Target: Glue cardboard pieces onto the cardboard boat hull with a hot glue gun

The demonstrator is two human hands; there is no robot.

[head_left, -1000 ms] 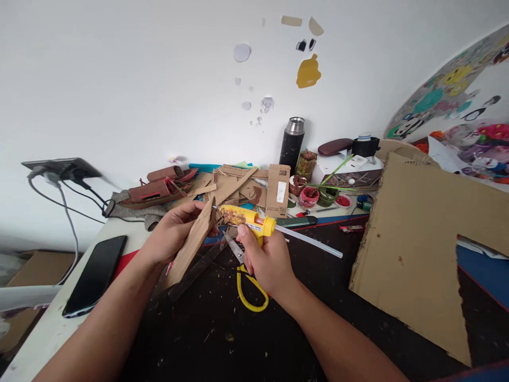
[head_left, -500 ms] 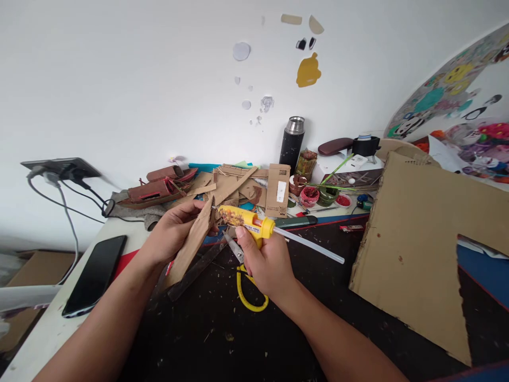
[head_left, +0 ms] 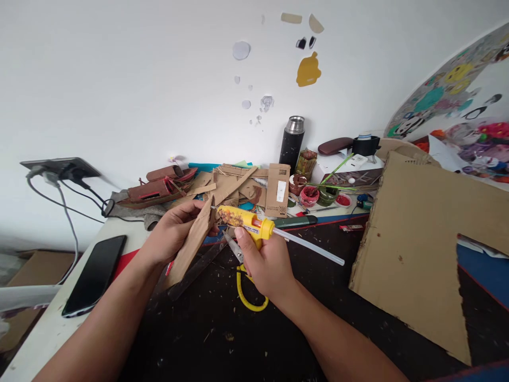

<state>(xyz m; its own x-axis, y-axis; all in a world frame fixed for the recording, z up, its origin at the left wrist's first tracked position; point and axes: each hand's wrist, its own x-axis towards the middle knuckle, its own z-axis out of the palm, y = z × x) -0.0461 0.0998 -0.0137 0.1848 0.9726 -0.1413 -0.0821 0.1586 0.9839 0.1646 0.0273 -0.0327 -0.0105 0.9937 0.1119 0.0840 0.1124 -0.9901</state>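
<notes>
My left hand (head_left: 172,232) is closed round a long brown cardboard piece (head_left: 192,245) that slants down to the left. My right hand (head_left: 265,263) grips a yellow glue gun (head_left: 247,222) by its handle. The gun's nozzle touches the upper edge of the cardboard piece. A clear glue stick (head_left: 310,246) juts from the gun's back toward the right. Yellow-handled scissors (head_left: 243,276) lie on the dark table under my right hand.
A large cardboard sheet (head_left: 425,233) leans at the right. Cardboard scraps (head_left: 238,185), a brown model boat (head_left: 159,188), paint pots (head_left: 309,196) and a black flask (head_left: 292,143) crowd the back. A black phone (head_left: 95,273) lies at the left, near cables (head_left: 69,212).
The glue gun and my right hand have shifted very slightly; the cardboard piece and my left hand stay where they were.
</notes>
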